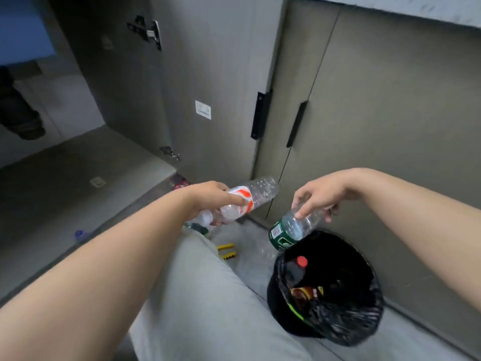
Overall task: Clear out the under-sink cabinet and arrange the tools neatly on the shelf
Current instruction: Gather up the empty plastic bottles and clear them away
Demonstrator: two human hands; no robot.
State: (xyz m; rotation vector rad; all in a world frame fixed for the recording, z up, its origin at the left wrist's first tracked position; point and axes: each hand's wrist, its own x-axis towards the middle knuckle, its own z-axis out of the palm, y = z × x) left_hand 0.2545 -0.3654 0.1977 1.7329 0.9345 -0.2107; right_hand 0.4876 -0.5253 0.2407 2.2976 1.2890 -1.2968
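Note:
My left hand (213, 195) grips an empty clear plastic bottle with an orange-and-white label (250, 198), held roughly level in front of the cabinet. My right hand (318, 196) pinches a clear bottle with a green label (289, 231) by its upper part, tilted down just over the rim of a bin lined with a black bag (351, 324). Inside the bin lies a dark bottle with a red cap (302, 261). The under-sink cabinet door (208, 74) stands open at the left; its floor (65, 178) looks mostly bare.
Shut grey cabinet doors with black handles (296, 123) face me. Yellow toothed pieces (227, 251) and more bottles (197, 226) lie on the floor by my grey-trousered knee (208, 295). A small purple cap (79, 234) and a red item (181, 182) sit at the cabinet's edge.

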